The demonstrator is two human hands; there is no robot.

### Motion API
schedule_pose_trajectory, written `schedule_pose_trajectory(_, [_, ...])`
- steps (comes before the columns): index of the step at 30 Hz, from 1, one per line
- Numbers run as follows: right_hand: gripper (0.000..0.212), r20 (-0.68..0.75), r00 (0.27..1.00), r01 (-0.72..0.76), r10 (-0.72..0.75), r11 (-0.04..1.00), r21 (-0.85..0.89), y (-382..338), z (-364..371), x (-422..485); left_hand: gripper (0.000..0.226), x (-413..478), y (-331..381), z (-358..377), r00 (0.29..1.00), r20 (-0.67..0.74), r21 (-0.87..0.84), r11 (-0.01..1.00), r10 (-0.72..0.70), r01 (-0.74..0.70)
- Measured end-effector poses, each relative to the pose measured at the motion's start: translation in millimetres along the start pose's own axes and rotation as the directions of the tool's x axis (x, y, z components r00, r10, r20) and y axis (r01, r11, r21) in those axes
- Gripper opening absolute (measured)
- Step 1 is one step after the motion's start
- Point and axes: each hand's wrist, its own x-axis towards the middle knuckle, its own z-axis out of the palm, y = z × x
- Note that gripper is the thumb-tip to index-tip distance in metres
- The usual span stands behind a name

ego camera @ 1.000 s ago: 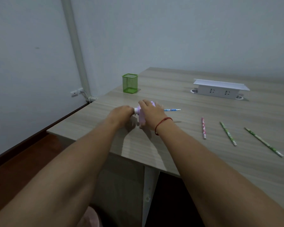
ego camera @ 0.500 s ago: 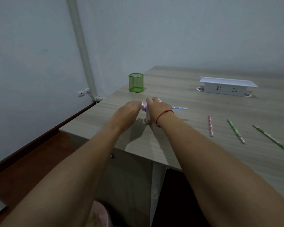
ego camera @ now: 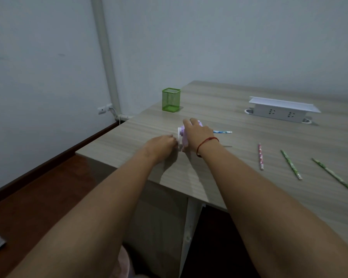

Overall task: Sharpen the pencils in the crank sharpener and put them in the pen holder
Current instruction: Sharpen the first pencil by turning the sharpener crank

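Observation:
A small lilac crank sharpener (ego camera: pixel 182 137) stands near the table's left front edge. My right hand (ego camera: pixel 197 135) lies over its top and grips it, hiding most of the body. A blue pencil (ego camera: pixel 222 132) sticks out of its right side. My left hand (ego camera: pixel 162 146) pinches the white crank handle at the sharpener's left end, low near the table. The green mesh pen holder (ego camera: pixel 171 99) stands behind, with nothing showing above its rim. A pink pencil (ego camera: pixel 260 156) and two green pencils (ego camera: pixel 291 164) (ego camera: pixel 334 176) lie to the right.
A white power strip box (ego camera: pixel 279 110) sits at the back right of the wooden table (ego camera: pixel 219 97). The table's left edge drops to a dark floor (ego camera: pixel 38 197). A white pipe (ego camera: pixel 107 57) runs up the wall corner.
My left hand has gone round with the crank, from level with the sharpener's top down to near the table. My right hand stays on the sharpener. The view has shifted slightly.

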Motion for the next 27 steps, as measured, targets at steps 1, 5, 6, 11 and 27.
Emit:
schedule_pose_trajectory(1, [0.078, -0.002, 1.0, 0.011, -0.011, 1.0, 0.003, 1, 0, 0, 0.027, 3, -2, 2, 1.0, 0.005, 0.004, 1.0, 0.006, -0.006])
schedule_pose_trajectory(5, [0.08, -0.026, 0.999, 0.032, -0.031, 0.999, 0.042, 4, 2, -1, 0.025, 12, -7, 7, 1.0, 0.023, 0.046, 0.999, -0.006, 0.005])
schedule_pose_trajectory(6, [0.08, -0.03, 0.999, 0.029, -0.027, 0.998, 0.053, 5, 2, -2, 0.024, 16, -8, 6, 0.999, 0.029, 0.067, 0.998, -0.013, 0.011])
schedule_pose_trajectory(11, [0.083, 0.017, 1.0, -0.006, 0.005, 0.998, 0.069, 5, -2, -7, 0.02, 39, -9, -8, 0.998, -0.017, 0.137, 0.989, -0.059, 0.061])
schedule_pose_trajectory(27, [0.079, 0.053, 0.999, -0.008, 0.011, 0.998, -0.054, 2, -8, 1, 0.024, 40, -15, -31, 0.949, -0.283, 0.12, 0.987, 0.136, -0.105])
